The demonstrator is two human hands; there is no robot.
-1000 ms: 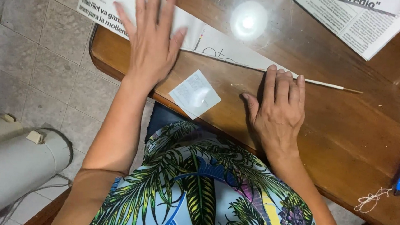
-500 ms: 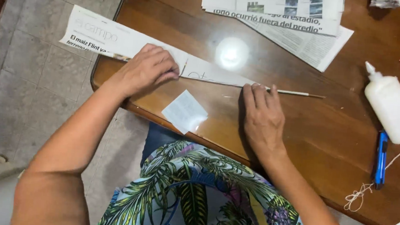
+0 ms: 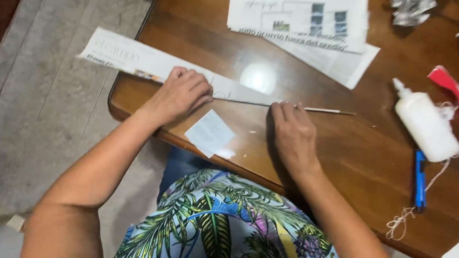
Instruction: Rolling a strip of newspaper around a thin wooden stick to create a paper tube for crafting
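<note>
Two hands rest on a brown wooden counter (image 3: 347, 154). The left hand (image 3: 182, 93) lies palm down, fingers curled, pressing on a long newspaper strip (image 3: 136, 61) whose far end overhangs the counter's left edge. The right hand (image 3: 293, 134) lies flat, fingers together, with its fingertips (image 3: 288, 107) touching a thin wooden skewer (image 3: 318, 110). The skewer lies along the near edge of the strip and runs from one hand to the other, its bare tip projecting to the right of the right hand. Neither hand closes around anything; both press downward. A small white paper square (image 3: 210, 134) lies between the wrists, near the counter's front edge. A stack of newspaper sheets (image 3: 303, 25) lies farther back. A white glue bottle (image 3: 426, 125), a blue pen (image 3: 419, 179), a piece of string (image 3: 402, 222) and a red packet (image 3: 458, 95) lie to the right, well apart from the hands.
</note>
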